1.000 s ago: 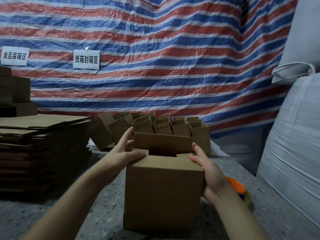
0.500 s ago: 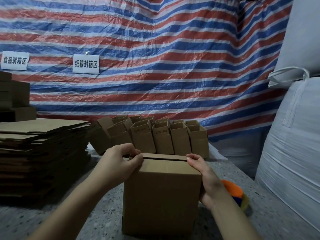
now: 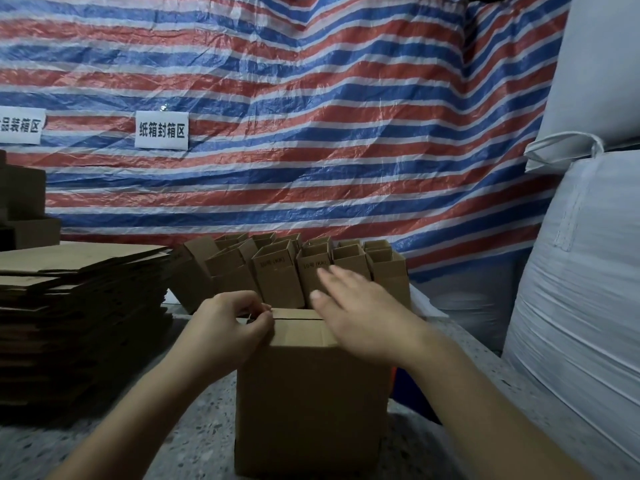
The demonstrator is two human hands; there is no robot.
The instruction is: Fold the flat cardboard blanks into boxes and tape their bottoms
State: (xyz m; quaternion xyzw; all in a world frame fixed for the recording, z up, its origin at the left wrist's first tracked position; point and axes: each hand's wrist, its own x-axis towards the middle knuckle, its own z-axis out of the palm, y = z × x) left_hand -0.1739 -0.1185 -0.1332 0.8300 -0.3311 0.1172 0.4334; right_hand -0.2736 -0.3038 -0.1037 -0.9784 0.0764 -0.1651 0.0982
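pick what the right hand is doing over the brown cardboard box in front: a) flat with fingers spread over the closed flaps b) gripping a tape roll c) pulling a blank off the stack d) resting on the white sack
a: the right hand lies open, fingers straight and spread, over the closed top flaps of the brown cardboard box, with no tape roll in it, while the left hand curls at the flap seam.

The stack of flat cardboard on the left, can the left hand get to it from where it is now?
Probably yes. The left hand grips the box's top corner, and the flat cardboard stack lies just to its left on the same table, with nothing between. It must let go first.
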